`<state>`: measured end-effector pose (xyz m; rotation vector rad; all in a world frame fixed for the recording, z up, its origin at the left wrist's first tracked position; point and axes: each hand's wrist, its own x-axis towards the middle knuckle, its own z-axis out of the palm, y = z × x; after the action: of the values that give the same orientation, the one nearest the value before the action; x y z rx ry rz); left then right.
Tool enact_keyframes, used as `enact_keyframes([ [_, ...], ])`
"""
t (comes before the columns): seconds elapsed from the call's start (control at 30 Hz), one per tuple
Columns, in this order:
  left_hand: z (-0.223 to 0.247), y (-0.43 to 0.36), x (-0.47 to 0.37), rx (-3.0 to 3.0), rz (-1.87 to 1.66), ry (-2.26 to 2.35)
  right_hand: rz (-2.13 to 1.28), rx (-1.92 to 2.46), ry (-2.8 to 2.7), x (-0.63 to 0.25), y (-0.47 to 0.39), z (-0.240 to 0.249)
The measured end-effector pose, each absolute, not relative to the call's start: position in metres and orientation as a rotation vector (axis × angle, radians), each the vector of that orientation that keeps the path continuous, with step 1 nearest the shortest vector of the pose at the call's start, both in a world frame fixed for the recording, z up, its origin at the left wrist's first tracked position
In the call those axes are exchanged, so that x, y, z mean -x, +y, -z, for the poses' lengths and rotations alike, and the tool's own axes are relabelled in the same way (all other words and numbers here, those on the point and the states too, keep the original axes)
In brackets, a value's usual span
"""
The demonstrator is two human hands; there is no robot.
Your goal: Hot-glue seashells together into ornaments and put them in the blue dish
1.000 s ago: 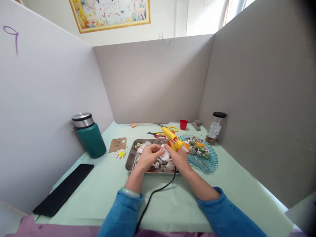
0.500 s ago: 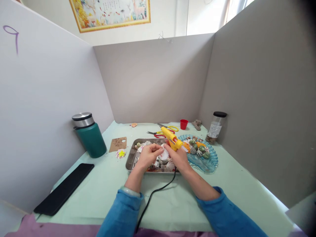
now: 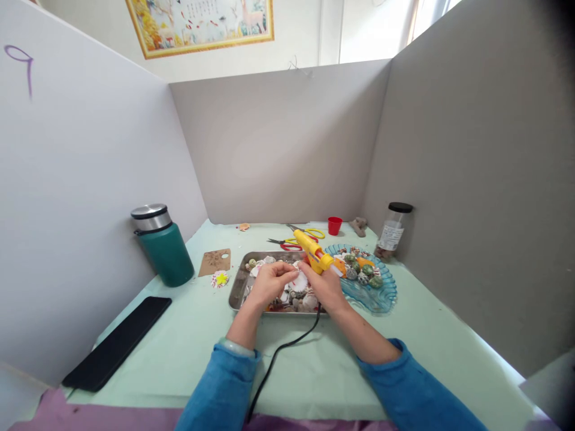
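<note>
Above a metal tray [image 3: 238, 291] of shells, my left hand [image 3: 271, 281] is pinched closed, its fingertips beside a white piece [image 3: 297, 279]; what it pinches is too small to name. My right hand [image 3: 324, 285] is closed around a yellow glue gun [image 3: 311, 249], whose pale nozzle points right and down. The thumb and finger of this hand also reach the white piece's edge. A black cord [image 3: 287, 346] runs down from near my right hand. Several shells [image 3: 303, 299] lie in the tray below my hands.
A blue plate [image 3: 381, 299] of shells stands right of the tray. Scissors [image 3: 309, 231], a red cup [image 3: 334, 225] and a jar [image 3: 392, 230] are behind. Leftward are a green bottle [image 3: 166, 251], brown card [image 3: 214, 262], star-topped piece [image 3: 220, 279] and black mat [image 3: 119, 341].
</note>
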<state>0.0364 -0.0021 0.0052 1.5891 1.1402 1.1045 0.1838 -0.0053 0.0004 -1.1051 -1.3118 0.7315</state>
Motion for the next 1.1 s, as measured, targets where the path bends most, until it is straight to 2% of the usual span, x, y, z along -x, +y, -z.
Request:
enact_keyframes([
  [0.53,-0.005,-0.0024,-0.0383,-1.453,-1.245,1.022,-0.833,1.048,-1.133,-0.1809,-0.002,-0.0001],
  [1.1,-0.0077,-0.0019,-0.036,-1.304,-1.301,1.004,-0.815,1.088,-1.227,-0.1826,-0.0042,-0.0033],
])
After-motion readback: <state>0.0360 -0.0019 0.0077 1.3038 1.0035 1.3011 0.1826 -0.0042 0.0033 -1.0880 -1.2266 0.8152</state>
